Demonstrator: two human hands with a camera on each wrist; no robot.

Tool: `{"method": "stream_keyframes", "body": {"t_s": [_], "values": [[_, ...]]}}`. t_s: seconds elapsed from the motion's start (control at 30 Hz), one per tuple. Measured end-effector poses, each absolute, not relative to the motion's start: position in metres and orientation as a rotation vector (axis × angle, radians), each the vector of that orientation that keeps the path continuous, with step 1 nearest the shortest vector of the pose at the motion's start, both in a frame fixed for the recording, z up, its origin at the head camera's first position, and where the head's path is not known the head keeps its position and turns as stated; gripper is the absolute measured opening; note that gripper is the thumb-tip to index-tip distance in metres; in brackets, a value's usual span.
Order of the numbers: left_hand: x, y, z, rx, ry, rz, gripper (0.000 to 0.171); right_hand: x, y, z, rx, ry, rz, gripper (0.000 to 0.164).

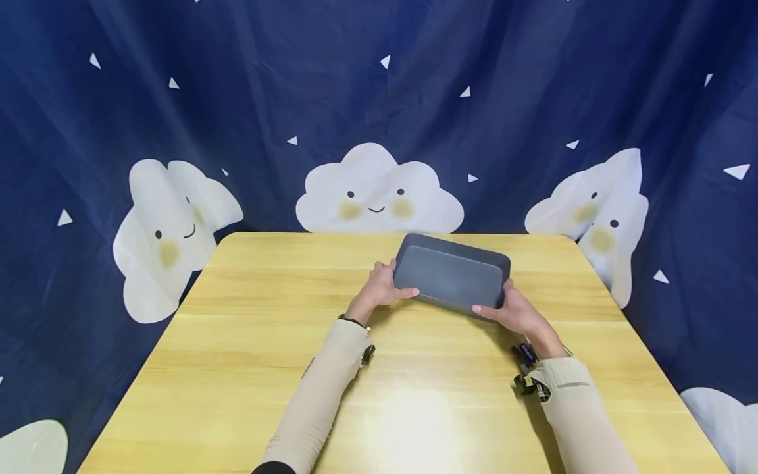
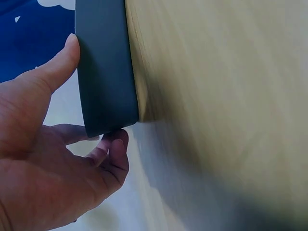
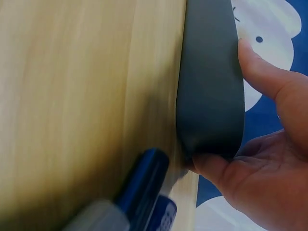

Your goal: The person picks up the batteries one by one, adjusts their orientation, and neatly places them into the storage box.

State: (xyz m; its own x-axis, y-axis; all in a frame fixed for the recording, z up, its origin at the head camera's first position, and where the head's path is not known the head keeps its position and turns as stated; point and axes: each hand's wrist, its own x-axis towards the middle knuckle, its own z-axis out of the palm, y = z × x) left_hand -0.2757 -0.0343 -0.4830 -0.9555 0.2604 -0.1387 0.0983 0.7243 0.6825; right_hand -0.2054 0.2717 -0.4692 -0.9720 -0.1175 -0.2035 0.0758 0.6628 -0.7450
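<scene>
A dark grey rectangular tray point(image 1: 453, 273) with low walls and rounded corners is at the far side of the table, its right end turned nearer to me. My left hand point(image 1: 380, 287) grips its left end, thumb along the near rim. At the right end, my right hand point(image 1: 516, 313) holds the near corner, thumb also on the rim. In the left wrist view, the fingers of my left hand point(image 2: 53, 168) curl at the corner of the tray wall point(image 2: 105, 67). Whether the tray's underside touches the table cannot be told.
The light wooden table point(image 1: 249, 368) carries a bright glare near its front middle. Behind it hangs a dark blue curtain point(image 1: 331, 79) with white clouds. Dark blue cylindrical items point(image 3: 144, 185) show beside my right wrist; whether they lie on the table is unclear.
</scene>
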Motion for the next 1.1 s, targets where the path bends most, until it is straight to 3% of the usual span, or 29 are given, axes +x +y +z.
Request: {"method": "stream_keyframes", "body": {"t_s": [0.53,1.1], "values": [[-0.254,-0.060,-0.474,0.174,2.745,1.011,0.111,-0.217,0.251,-0.470,-0.123,2.602,-1.162,0.124],[-0.232,-0.096,-0.473,0.045,2.832,0.920,0.110,-0.236,0.219,-0.479,-0.314,2.557,-1.261,0.116]]}}
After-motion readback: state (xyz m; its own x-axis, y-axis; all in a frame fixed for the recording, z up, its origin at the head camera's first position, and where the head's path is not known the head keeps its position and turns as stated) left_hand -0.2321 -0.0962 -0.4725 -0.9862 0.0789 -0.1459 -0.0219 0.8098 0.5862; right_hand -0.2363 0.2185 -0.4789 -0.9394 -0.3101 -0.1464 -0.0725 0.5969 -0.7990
